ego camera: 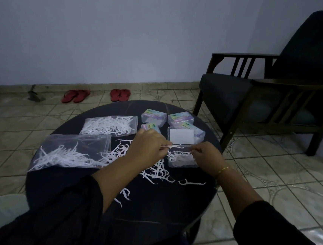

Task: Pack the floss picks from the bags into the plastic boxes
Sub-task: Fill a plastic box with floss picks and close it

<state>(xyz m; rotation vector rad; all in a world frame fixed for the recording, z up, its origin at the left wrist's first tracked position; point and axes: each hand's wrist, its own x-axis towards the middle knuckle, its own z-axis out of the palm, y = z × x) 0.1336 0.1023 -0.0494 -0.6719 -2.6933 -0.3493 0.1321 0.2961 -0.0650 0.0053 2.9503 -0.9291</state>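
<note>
A: Layout?
B: Armchair (278, 90) beside round dark table (148, 210). Two clear bags (71, 151) of picks sit left, closed boxes (154, 116) at the far side, open box (182, 160) centre-right.
A: Hands?
B: Left hand (148, 148) and right hand (206, 156) pinch a floss pick bunch (174, 146) from both ends, fingers curled, just above the open box. Loose picks (152, 172) lie scattered underneath.

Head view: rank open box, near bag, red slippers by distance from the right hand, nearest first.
1. Open box, right beside the right hand.
2. Near bag, across the table on the left.
3. Red slippers, on the floor by the wall.
</note>
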